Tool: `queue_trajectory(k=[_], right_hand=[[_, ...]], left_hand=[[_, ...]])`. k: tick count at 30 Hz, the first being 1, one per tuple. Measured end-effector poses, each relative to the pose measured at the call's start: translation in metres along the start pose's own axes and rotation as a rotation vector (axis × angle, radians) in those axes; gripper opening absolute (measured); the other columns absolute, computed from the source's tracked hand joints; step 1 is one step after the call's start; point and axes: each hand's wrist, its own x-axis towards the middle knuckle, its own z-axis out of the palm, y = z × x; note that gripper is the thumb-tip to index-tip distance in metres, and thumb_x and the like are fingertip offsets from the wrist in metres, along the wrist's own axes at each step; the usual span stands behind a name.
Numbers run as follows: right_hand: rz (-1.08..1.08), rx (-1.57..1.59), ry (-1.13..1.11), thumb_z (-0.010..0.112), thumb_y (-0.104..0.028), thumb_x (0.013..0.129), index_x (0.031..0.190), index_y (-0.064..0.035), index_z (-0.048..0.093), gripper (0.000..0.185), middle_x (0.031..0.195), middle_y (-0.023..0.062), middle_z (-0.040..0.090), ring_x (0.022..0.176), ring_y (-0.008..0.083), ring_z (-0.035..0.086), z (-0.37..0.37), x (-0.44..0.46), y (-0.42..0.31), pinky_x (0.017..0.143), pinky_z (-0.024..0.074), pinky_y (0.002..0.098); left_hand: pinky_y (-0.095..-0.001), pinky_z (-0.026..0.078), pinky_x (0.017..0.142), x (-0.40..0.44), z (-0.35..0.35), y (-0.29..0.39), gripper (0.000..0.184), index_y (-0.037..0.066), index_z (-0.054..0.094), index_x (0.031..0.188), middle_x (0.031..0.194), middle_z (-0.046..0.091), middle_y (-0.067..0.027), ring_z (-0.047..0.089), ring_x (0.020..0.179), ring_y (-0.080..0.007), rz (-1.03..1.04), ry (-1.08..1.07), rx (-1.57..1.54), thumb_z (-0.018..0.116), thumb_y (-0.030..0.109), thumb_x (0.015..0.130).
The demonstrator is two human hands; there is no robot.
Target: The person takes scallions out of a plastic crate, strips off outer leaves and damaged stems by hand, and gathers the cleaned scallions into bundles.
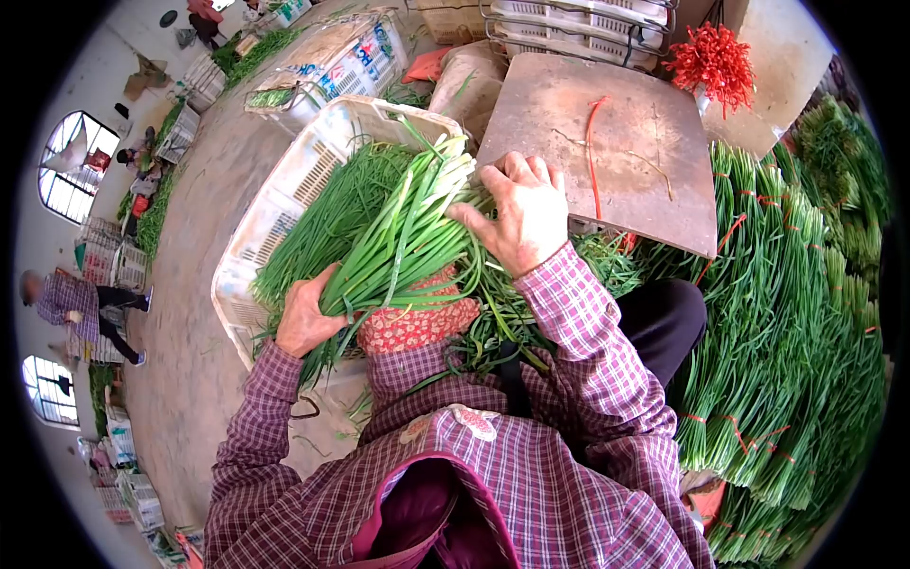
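A bunch of green chives (403, 223) with pale white ends lies slanted in front of me, over a white plastic crate. My left hand (308, 313) is closed around its leafy lower part, the thumb on top. At the white ends, my right hand (521, 209) has its fingers curled in and its thumb against the stems; part of its grip is hidden. More loose chives (318, 223) fill the crate (270, 204) beneath the bunch. Trimmed leaves lie over my lap by a red patterned cloth (417, 322).
A brown board (616, 142) with a red tie (592, 156) and straw on it stands ahead at right. Red ties (711, 66) hang behind it. Tied chive bundles (777, 322) are piled at my right. Another crate (346, 62) stands ahead; a person (81, 303) walks at far left.
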Motion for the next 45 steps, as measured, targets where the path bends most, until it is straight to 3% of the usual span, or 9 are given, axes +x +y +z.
queue_trajectory(k=[9,18,23,25,29,33,36,42,45], right_hand=[[0.106,-0.031,-0.048,0.07,-0.031,0.076,0.098,-0.0055,0.061,0.035,0.092,0.0128,0.061,0.099,0.0318,0.052,0.014,-0.003,-0.013,0.095,0.0342,0.046],[-0.054,-0.201,0.15,0.063,-0.014,0.079,0.078,-0.0107,0.056,0.008,0.064,0.006,0.061,0.063,0.0232,0.06,0.035,-0.003,0.044,0.087,0.0436,0.0458],[0.33,-0.47,0.162,0.068,-0.028,0.082,0.077,-0.0156,0.061,0.015,0.074,0.0027,0.067,0.069,0.0234,0.064,-0.024,-0.02,0.142,0.073,0.0478,0.0387],[0.589,-0.609,-0.254,0.07,-0.034,0.081,0.091,-0.0182,0.066,0.019,0.079,0.0047,0.069,0.078,0.0237,0.067,-0.049,-0.024,0.153,0.077,0.0486,0.0398],[0.295,-0.465,-0.14,0.062,-0.047,0.086,0.094,-0.015,0.068,0.034,0.09,0.0092,0.07,0.082,0.0218,0.068,-0.053,-0.038,0.103,0.082,0.0521,0.0374],[0.136,0.188,-0.04,0.064,-0.055,0.081,0.085,-0.0071,0.068,0.048,0.067,0.0079,0.068,0.054,0.0216,0.065,-0.021,-0.021,0.03,0.056,0.0533,0.0339],[0.184,-0.135,-0.143,0.065,-0.056,0.08,0.08,-0.0064,0.066,0.049,0.065,0.0126,0.065,0.058,0.0286,0.066,0.004,-0.015,-0.006,0.057,0.0529,0.0389],[0.256,-0.079,-0.174,0.062,-0.03,0.082,0.079,-0.0089,0.062,0.021,0.066,0.0118,0.065,0.053,0.0257,0.064,0.031,-0.021,0.028,0.051,0.0539,0.0395],[0.205,-0.345,0.048,0.064,-0.025,0.082,0.072,-0.0123,0.06,0.016,0.061,0.0077,0.064,0.05,0.024,0.063,0.023,-0.034,0.082,0.048,0.0524,0.0383]], left_hand=[[-0.0349,0.051,0.078,0.005,0.001,0.007,0.065,0.002,0.054,0.124,0.097,0.069,-0.0171,0.068,0.087,-0.031,-0.007,0.077,0.023,0.068,0.008,0.061],[-0.0367,0.052,0.075,0.004,0.004,0.006,0.073,0.014,0.055,0.13,0.101,0.068,-0.0153,0.067,0.086,-0.0321,0.022,0.208,0.195,0.069,0.003,0.059],[-0.0383,0.053,0.074,-0.001,0.001,-0.003,0.074,0.017,0.055,0.13,0.101,0.068,-0.015,0.066,0.086,-0.0333,0.059,0.265,0.3,0.071,0.001,0.06],[-0.0392,0.052,0.071,-0.002,0.004,-0.008,0.073,0.019,0.056,0.13,0.097,0.067,-0.0141,0.066,0.084,-0.0331,0.115,0.318,0.336,0.072,0.002,0.061],[-0.0397,0.051,0.066,0.0,0.008,-0.005,0.074,0.02,0.055,0.131,0.085,0.065,-0.0116,0.064,0.075,-0.0311,0.138,0.331,0.372,0.073,0.003,0.061],[-0.0398,0.047,0.059,-0.001,0.009,-0.002,0.08,0.023,0.053,0.134,0.07,0.053,-0.0083,0.059,0.063,-0.0277,0.135,0.32,0.477,0.074,0.001,0.059],[-0.0394,0.045,0.056,-0.004,0.01,0.001,0.085,0.025,0.052,0.135,0.067,0.047,-0.0072,0.055,0.06,-0.0263,0.155,0.329,0.553,0.074,0.0,0.057],[-0.0387,0.043,0.055,-0.007,0.012,-0.005,0.095,0.029,0.048,0.139,0.07,0.042,-0.0055,0.052,0.059,-0.0244,0.171,0.309,0.647,0.074,-0.002,0.053],[-0.0384,0.042,0.055,-0.011,0.012,-0.012,0.098,0.03,0.047,0.139,0.071,0.042,-0.0049,0.051,0.06,-0.0238,0.181,0.316,0.637,0.073,-0.004,0.051]])
